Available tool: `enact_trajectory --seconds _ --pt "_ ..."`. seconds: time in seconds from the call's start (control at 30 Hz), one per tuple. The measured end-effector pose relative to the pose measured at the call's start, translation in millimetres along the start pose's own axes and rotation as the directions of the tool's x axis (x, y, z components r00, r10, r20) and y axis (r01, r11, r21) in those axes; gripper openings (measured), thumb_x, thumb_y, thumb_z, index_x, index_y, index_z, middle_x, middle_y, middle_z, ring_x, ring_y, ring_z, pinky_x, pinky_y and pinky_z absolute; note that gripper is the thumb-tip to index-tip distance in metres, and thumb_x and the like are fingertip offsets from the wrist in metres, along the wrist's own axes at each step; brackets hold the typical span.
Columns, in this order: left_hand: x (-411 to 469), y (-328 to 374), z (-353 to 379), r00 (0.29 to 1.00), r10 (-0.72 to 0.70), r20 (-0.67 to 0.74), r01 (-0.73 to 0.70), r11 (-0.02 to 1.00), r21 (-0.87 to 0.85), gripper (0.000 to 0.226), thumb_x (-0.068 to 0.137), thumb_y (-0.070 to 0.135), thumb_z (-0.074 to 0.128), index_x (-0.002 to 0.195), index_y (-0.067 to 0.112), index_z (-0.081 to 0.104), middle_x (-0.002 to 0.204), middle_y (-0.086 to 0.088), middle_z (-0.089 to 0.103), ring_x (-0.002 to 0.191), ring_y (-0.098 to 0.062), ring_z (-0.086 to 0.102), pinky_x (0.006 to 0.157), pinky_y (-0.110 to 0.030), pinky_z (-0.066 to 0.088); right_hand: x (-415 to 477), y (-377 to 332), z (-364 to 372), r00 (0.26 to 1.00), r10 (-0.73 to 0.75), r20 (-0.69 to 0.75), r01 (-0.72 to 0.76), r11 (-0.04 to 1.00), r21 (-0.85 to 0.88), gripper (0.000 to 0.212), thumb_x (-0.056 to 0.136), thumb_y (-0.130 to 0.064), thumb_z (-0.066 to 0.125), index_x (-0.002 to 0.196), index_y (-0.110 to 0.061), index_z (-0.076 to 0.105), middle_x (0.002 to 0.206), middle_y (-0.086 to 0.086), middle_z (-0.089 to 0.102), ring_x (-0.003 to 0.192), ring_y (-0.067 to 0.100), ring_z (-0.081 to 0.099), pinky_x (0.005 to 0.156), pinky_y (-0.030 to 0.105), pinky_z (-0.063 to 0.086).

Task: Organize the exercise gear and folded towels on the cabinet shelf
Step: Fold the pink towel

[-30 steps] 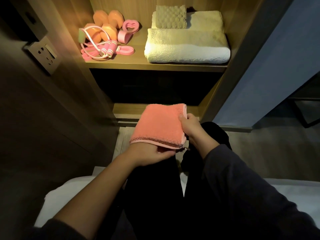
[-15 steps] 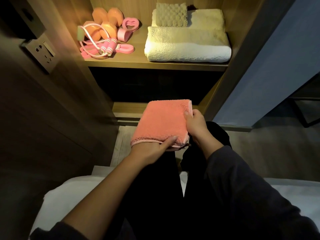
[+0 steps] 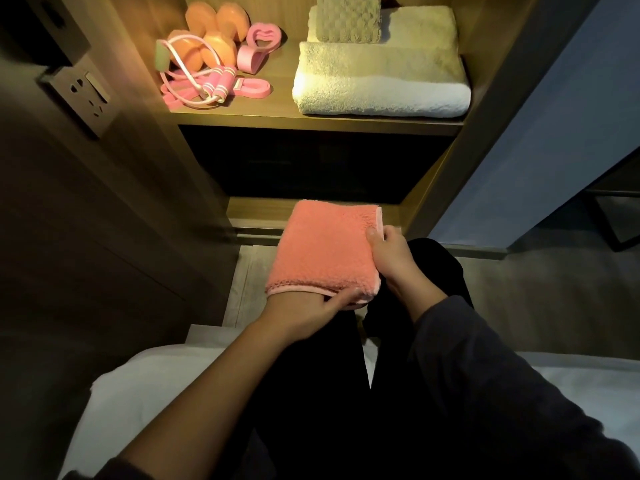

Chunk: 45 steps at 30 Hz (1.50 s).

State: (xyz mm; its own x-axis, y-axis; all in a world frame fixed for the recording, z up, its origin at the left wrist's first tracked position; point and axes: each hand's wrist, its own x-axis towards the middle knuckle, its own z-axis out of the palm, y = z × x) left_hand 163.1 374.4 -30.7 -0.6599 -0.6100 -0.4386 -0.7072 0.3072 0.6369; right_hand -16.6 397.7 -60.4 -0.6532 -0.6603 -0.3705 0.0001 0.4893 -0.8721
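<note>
Below the lit shelf (image 3: 277,110), a folded orange towel (image 3: 325,251) is held over the lap, the left hand (image 3: 304,313) pinching its near edge and the right hand (image 3: 391,258) its right edge. On the shelf, pink exercise gear (image 3: 211,74) lies left of stacked pale towels (image 3: 381,81) (a waffle cloth (image 3: 348,19) on top).

The coral towel (image 3: 325,251) is fuzzy, matt cloth with a smoother pale hem. On the grained matt wood shelf (image 3: 284,114), the white towel (image 3: 381,95) by the right edge is looped terry, the small cloth (image 3: 348,22) waffle-woven, the orange dumbbells (image 3: 221,43) matt, and the pink ring (image 3: 261,36) smooth plastic.
</note>
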Motion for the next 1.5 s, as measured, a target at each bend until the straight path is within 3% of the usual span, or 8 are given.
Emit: enact_trajectory --seconds 0.3,0.67,0.87,0.97,1.07,1.27,1.37,1.5 --pt "-7.9 -8.4 5.0 0.983 0.162 -0.086 -0.15 0.981 0.127 0.063 0.095 0.063 0.038 0.148 0.031 0.032 0.152 0.004 0.035 0.137 -0.016 0.032 0.106 -0.027 0.024 -0.8 -1.1 -4.2 1.0 -0.019 -0.001 0.019 1.0 0.02 0.012 0.104 -0.03 0.042 0.106 -0.02 0.049 0.089 -0.007 0.057 0.079 0.012 0.058 0.06 0.027 0.046" --pt "-47.7 -34.5 -27.0 0.798 0.435 -0.416 -0.425 0.897 0.122 0.03 0.091 0.039 0.045 0.082 0.021 0.068 0.077 0.01 0.066 0.072 -0.008 0.061 0.063 -0.031 0.048 -3.2 -1.7 -5.6 0.999 0.006 0.047 -0.011 0.995 0.095 0.014 0.103 -0.029 0.044 0.11 -0.018 0.049 0.092 -0.007 0.056 0.084 0.013 0.06 0.067 0.028 0.052" --pt "-9.2 -24.6 -55.4 0.834 0.034 -0.551 -0.154 0.973 -0.173 0.006 0.094 0.025 0.055 0.092 0.02 0.057 0.097 0.005 0.057 0.084 -0.011 0.058 0.069 -0.028 0.048 -4.4 -4.2 -8.8 0.996 0.011 0.086 -0.023 0.989 0.143 0.015 0.103 -0.029 0.046 0.11 -0.018 0.052 0.097 -0.002 0.061 0.085 0.014 0.063 0.066 0.028 0.052" --pt "23.8 -11.4 -67.8 0.935 -0.307 -0.178 0.198 0.868 -0.456 0.02 0.099 0.036 0.047 0.102 0.019 0.056 0.101 -0.001 0.057 0.084 -0.012 0.055 0.066 -0.027 0.042 -4.8 -5.4 -8.0 0.996 0.009 0.089 -0.023 0.987 0.158 0.02 0.102 -0.031 0.048 0.114 -0.016 0.053 0.096 -0.003 0.062 0.082 0.011 0.063 0.058 0.023 0.049" --pt "40.9 -5.8 -72.4 0.932 -0.355 0.073 0.316 0.698 -0.643 0.043 0.101 0.05 0.037 0.095 0.015 0.062 0.087 -0.005 0.064 0.077 -0.019 0.06 0.067 -0.03 0.044 -4.4 -6.6 -7.2 0.995 0.008 0.095 -0.023 0.988 0.156 0.02 0.102 -0.031 0.049 0.115 -0.016 0.053 0.093 -0.008 0.057 0.079 0.008 0.062 0.054 0.019 0.047" --pt "65.9 -3.3 -64.1 0.921 -0.353 -0.166 0.235 0.841 -0.487 0.049 0.099 0.052 0.043 0.121 0.011 0.056 0.105 -0.006 0.063 0.093 -0.025 0.061 0.078 -0.036 0.048 -2.4 -6.4 -2.4 0.998 -0.052 0.031 0.051 0.999 0.007 0.017 0.104 -0.036 0.038 0.108 -0.022 0.047 0.089 -0.008 0.055 0.079 0.012 0.057 0.063 0.028 0.047" --pt "63.6 -4.8 -55.7 0.894 -0.237 -0.38 0.072 0.913 -0.401 0.035 0.101 0.044 0.044 0.112 0.014 0.059 0.094 0.001 0.061 0.089 -0.021 0.061 0.062 -0.029 0.041 -3.1 -10.2 0.0 0.982 -0.176 -0.065 0.169 0.98 -0.1 0.016 0.105 -0.034 0.036 0.104 -0.023 0.047 0.086 -0.013 0.053 0.074 0.003 0.053 0.055 0.023 0.037" --pt "57.7 -7.7 -59.4 0.915 -0.238 -0.326 0.026 0.841 -0.541 0.037 0.099 0.049 0.044 0.095 0.017 0.063 0.095 -0.004 0.067 0.088 -0.021 0.065 0.068 -0.031 0.049 -1.5 -18.2 -6.1 0.96 -0.28 -0.027 0.275 0.955 -0.107 0.015 0.105 -0.032 0.037 0.106 -0.023 0.049 0.086 -0.011 0.056 0.073 0.002 0.054 0.055 0.023 0.036"
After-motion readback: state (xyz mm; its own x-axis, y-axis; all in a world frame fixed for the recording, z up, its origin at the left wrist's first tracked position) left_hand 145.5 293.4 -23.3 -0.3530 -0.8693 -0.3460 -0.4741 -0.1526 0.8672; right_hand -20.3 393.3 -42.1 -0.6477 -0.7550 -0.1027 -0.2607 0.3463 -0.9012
